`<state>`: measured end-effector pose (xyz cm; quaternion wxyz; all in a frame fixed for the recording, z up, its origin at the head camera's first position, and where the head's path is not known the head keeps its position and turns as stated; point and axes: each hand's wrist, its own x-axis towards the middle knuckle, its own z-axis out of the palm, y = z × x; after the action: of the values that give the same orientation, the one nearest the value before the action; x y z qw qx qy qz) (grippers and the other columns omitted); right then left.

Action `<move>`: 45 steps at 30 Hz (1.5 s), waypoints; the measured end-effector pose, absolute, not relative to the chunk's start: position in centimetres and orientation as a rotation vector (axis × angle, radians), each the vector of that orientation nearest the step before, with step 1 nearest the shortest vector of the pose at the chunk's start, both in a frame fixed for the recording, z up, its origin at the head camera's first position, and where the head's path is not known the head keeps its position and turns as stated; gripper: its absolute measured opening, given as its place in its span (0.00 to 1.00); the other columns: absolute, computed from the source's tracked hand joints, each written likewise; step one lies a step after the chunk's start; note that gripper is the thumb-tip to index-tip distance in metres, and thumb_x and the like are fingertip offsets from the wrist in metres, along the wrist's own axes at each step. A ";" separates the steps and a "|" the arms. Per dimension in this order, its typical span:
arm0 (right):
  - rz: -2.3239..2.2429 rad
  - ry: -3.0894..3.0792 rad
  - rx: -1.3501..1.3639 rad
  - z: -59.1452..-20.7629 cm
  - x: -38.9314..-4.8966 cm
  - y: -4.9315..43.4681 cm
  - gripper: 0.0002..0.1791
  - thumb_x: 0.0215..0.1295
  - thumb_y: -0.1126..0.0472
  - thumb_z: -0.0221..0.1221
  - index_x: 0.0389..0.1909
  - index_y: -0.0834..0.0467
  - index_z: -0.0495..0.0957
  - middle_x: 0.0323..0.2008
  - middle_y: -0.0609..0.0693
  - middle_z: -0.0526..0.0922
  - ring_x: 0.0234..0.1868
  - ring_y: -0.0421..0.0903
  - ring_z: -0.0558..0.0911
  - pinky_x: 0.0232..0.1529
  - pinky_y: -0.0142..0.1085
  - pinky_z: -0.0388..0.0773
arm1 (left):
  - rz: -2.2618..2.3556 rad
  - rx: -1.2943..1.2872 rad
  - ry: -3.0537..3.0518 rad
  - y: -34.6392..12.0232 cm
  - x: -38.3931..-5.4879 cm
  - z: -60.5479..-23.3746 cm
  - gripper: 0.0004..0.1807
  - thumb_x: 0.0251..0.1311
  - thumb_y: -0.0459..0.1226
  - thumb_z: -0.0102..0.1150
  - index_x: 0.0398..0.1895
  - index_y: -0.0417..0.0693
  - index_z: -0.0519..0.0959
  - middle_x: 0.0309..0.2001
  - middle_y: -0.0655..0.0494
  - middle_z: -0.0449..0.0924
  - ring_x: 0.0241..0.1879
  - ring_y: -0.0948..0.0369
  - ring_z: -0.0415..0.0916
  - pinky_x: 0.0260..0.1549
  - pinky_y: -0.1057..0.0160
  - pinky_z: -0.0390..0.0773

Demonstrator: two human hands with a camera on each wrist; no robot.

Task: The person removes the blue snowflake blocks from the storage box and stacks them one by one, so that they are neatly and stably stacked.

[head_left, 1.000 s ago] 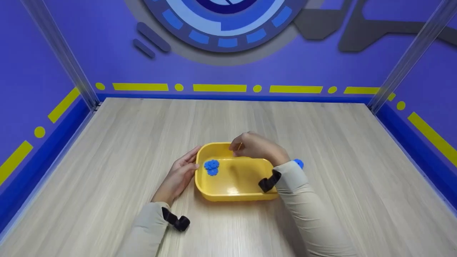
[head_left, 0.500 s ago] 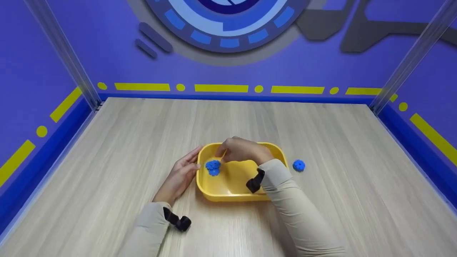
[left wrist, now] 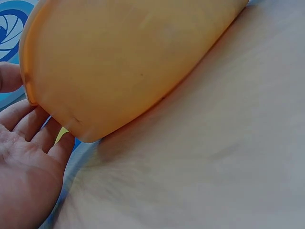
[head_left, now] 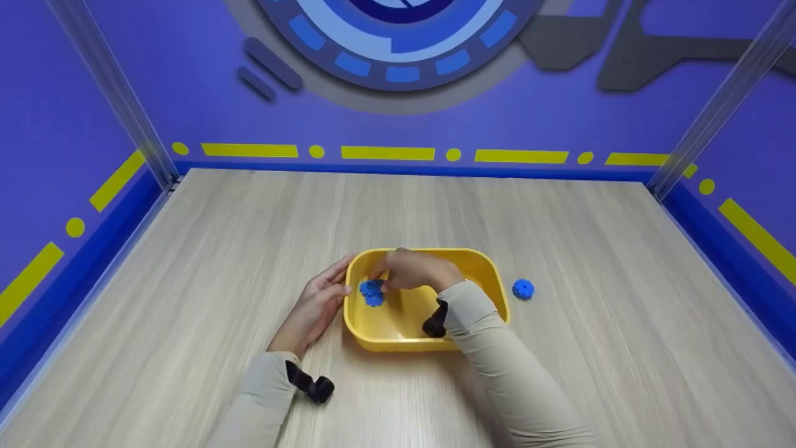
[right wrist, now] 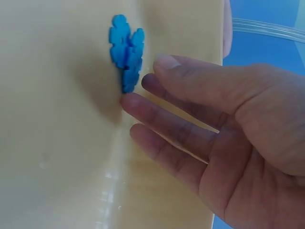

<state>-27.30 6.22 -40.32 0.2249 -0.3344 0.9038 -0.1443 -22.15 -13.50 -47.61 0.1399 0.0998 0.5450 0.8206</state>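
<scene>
A yellow plastic bin [head_left: 398, 323] stands on the table. My left hand [head_left: 314, 305] holds it at its left end, thumb at the rim and fingers along the outer wall [left wrist: 119, 67]. Inside, near that end, sit joined blue flower-shaped plastic discs [head_left: 372, 292], seen nearly edge-on as slotted pieces [right wrist: 126, 52] in the right wrist view. My right hand [head_left: 413, 269] reaches into the bin beside them. Its fingers [right wrist: 167, 119] are spread and gently bent, one fingertip right at the discs' lower edge. The thumb stands apart from the discs.
Another blue notched piece [head_left: 523, 289] lies on the wooden table [head_left: 591, 348], just right of the bin. Blue-purple panels with yellow marks [head_left: 388, 153] enclose the table at the back and sides.
My right hand has moved left and down inside the bin to the blue discs. The blue piece on the right, earlier partly behind the sleeve, is now uncovered. My left hand keeps its hold.
</scene>
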 end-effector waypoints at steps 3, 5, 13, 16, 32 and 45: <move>-0.386 2.511 -0.948 -40.5 -27.2 6.0 0.15 0.65 0.65 0.58 0.51 0.55 0.82 0.45 0.48 0.84 0.39 0.44 0.75 0.52 0.36 0.78 | 2.368 0.291 1.574 -13.5 -22.2 -47.6 0.37 0.59 0.22 0.43 0.74 0.36 0.50 0.75 0.41 0.49 0.73 0.51 0.50 0.70 0.58 0.59; -0.377 2.525 -0.956 -40.6 -27.2 5.9 0.15 0.64 0.66 0.59 0.50 0.55 0.83 0.43 0.48 0.85 0.38 0.44 0.75 0.51 0.35 0.78 | 2.367 0.296 1.573 -13.6 -22.2 -47.7 0.37 0.59 0.22 0.43 0.74 0.36 0.50 0.75 0.41 0.49 0.73 0.51 0.50 0.70 0.59 0.61; -0.395 2.542 -0.869 -40.9 -26.8 5.8 0.16 0.57 0.68 0.65 0.47 0.57 0.84 0.45 0.48 0.85 0.41 0.42 0.79 0.54 0.36 0.79 | 2.382 0.301 1.558 -13.6 -22.2 -47.7 0.37 0.59 0.22 0.43 0.74 0.35 0.50 0.75 0.40 0.49 0.74 0.51 0.49 0.68 0.62 0.62; -0.388 2.555 -0.847 -40.8 -26.6 5.7 0.16 0.54 0.69 0.67 0.45 0.58 0.83 0.42 0.48 0.85 0.40 0.42 0.79 0.53 0.36 0.80 | 2.394 0.299 1.558 -13.5 -22.2 -47.7 0.37 0.58 0.22 0.44 0.74 0.35 0.50 0.75 0.40 0.49 0.74 0.51 0.50 0.68 0.63 0.63; -0.290 2.559 -0.868 -40.7 -26.6 6.5 0.10 0.51 0.67 0.69 0.34 0.58 0.81 0.30 0.46 0.79 0.32 0.42 0.73 0.39 0.34 0.77 | 2.373 0.303 1.576 -13.6 -22.2 -47.8 0.37 0.59 0.23 0.45 0.74 0.37 0.51 0.75 0.43 0.50 0.74 0.53 0.49 0.70 0.61 0.59; -0.353 2.544 -0.851 -39.2 -26.2 8.2 0.04 0.56 0.68 0.65 0.32 0.57 0.83 0.28 0.47 0.81 0.27 0.41 0.73 0.30 0.30 0.74 | 2.389 0.278 1.567 -13.5 -22.1 -47.7 0.38 0.58 0.22 0.44 0.74 0.36 0.51 0.75 0.43 0.50 0.74 0.53 0.49 0.70 0.60 0.58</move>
<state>-26.22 8.19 -39.17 0.2162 -0.3072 0.9179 -0.1275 -22.11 -13.52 -47.66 0.1353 0.0961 0.5408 0.8246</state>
